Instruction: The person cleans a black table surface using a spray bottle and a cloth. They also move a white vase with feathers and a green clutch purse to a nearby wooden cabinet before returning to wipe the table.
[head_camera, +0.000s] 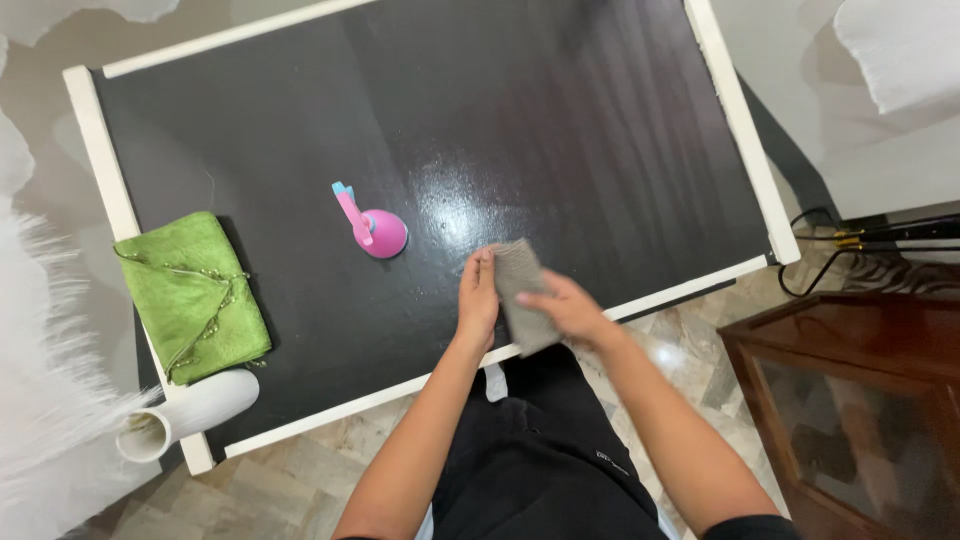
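Black table (560, 110) w/ white rim; most of the top is open, esp. the far half. Both hands work at the near edge, approx. centre. Left hand (478, 300) pinches the upper left edge of a grey cloth (522, 295), fingers closed on it. Right hand (567, 308) lies over the cloth's right side, fingers curled, gripping. Pink spray bottle (375, 230) stands just left of the hands. Green folded cloth (192, 295) and white vase (190, 412) sit at the left edge, well apart.

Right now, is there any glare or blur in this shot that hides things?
Head view: a bright glare patch on the black table beside the pink spray bottle; both hands, left and right, on the grey cloth, look sharp; the frame's corners wash out pale.
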